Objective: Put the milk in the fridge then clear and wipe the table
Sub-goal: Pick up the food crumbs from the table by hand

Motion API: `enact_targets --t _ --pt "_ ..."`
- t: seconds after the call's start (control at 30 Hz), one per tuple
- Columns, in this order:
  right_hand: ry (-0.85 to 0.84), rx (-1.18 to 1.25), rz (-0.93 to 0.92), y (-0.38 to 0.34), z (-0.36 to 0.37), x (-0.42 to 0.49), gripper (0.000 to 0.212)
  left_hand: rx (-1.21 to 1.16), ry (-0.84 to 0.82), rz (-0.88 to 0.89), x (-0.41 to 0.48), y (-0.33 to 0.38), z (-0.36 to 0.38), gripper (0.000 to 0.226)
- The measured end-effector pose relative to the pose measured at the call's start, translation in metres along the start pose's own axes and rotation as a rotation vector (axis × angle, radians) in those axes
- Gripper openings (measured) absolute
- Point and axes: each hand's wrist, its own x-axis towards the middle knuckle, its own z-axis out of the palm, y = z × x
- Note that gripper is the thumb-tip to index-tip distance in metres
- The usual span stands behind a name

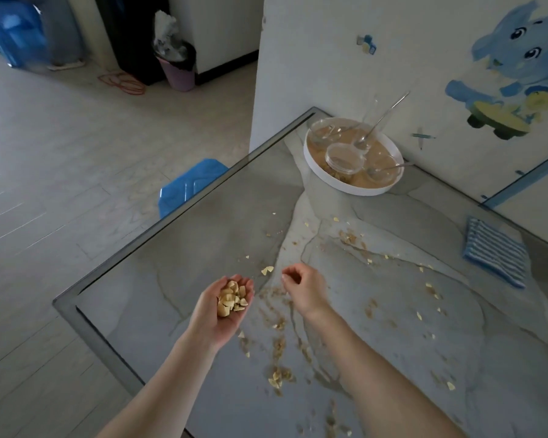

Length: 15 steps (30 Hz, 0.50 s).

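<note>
The scene is viewed from head height, looking steeply down, close over the grey glass-topped marble-patterned table (393, 311).

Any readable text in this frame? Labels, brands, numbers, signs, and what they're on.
None readable.
Elephant wall sticker: picture only, no lettering.
Small wall sticker: too small and blurred to tell if it carries text.
Striped cloth, white tray of dishes, blue stool, pink bin: no print visible.
Blue object top left: motion-blurred, unreadable.
</note>
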Motion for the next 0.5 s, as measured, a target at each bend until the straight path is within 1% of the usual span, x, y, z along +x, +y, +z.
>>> enact_targets --t 0.1,0.23,0.3,0.4,0.5 --pt "-0.081 -0.163 -0.047 0.004 0.015 0.033 0.019 -0.022 0.005 0.021 0.015 0.010 0.008 0.024" --pt "-0.180 -0.358 -0.104 0.001 0.031 0.056 0.029 -0.048 0.019 0.025 0.027 0.016 0.018 0.025" --pt "-0.221 -0.434 -0.120 -0.002 0.034 0.057 0.025 -0.044 0.017 0.025 0.030 0.017 0.020 0.024" --pt "-0.277 -0.519 -0.148 -0.005 0.035 0.058 0.022 -0.029 0.022 0.023 0.034 0.018 0.023 0.025" --pt "-0.276 -0.511 -0.110 -0.007 0.035 0.057 0.021 -0.008 0.027 0.026 0.033 0.018 0.024 0.025"
